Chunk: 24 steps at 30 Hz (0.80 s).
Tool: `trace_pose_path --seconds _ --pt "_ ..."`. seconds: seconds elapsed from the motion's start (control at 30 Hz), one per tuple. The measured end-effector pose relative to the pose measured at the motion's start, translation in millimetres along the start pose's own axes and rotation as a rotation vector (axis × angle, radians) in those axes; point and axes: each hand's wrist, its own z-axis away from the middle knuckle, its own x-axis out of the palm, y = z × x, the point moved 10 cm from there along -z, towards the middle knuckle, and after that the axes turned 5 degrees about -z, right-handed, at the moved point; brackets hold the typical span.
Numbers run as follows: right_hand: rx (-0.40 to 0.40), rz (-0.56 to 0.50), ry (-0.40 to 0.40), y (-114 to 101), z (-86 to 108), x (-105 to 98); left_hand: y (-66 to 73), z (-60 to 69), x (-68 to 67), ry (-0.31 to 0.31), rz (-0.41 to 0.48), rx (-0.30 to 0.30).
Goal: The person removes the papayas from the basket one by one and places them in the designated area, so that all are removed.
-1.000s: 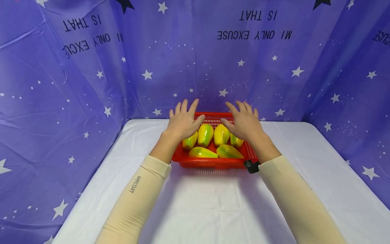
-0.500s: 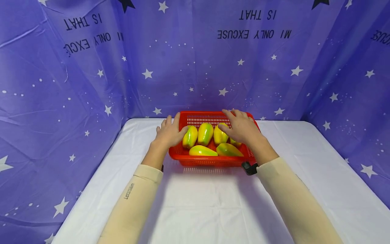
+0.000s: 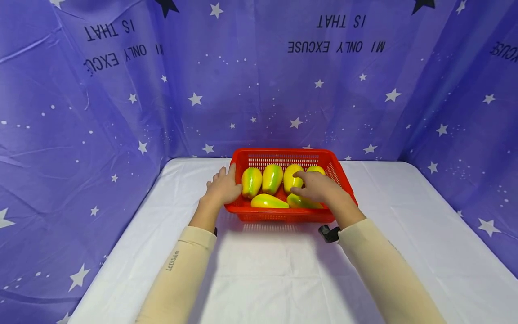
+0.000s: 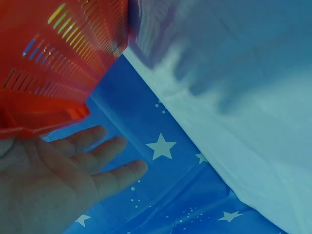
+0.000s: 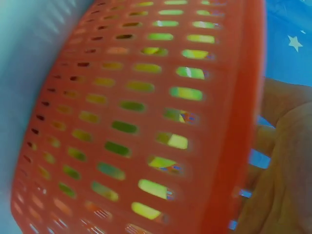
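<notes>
Red plastic basket, rectangular with slotted walls (image 3: 267,217), sits at the far middle of your worktop, covered in white cloth (image 3: 275,288). Inside: six glossy yellow-green oval fruits. Back row, left to right: far-left fruit (image 3: 252,183), second fruit (image 3: 272,177), third fruit (image 3: 292,182), and far-right fruit (image 3: 316,169), partly hidden by your arm side. Front row lies crosswise: front-left fruit (image 3: 268,201), front-right fruit (image 3: 302,202), the latter partly covered. Your bare left hand (image 3: 221,188) is at the basket's left rim; left wrist view shows fingers (image 4: 114,178) straight and spread past the rim, so that grip is loose; can't tell if the thumb presses the rim. Your bare right hand (image 3: 319,186) is over the basket's right part, thumb and forefinger parted near the third and front-right fruits; grip looks slack with nothing held, contact with fruit unclear. Cream sleeves (image 3: 178,270) on both forearms, black wrist camera (image 3: 329,233) by the right cuff. Around the worktop: purple curtain (image 3: 259,81), white stars, upside-down black lettering.
</notes>
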Motion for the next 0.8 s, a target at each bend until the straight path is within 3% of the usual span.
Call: trace_pose_path --seconds 0.37,0.8 --pt "-0.007 -0.049 -0.083 10.1 -2.2 25.2 -1.2 0.5 5.5 -0.012 0.063 -0.001" --pt "0.03 -0.076 -0.121 16.1 -2.8 29.3 -2.6 -2.5 7.7 0.004 0.146 0.011"
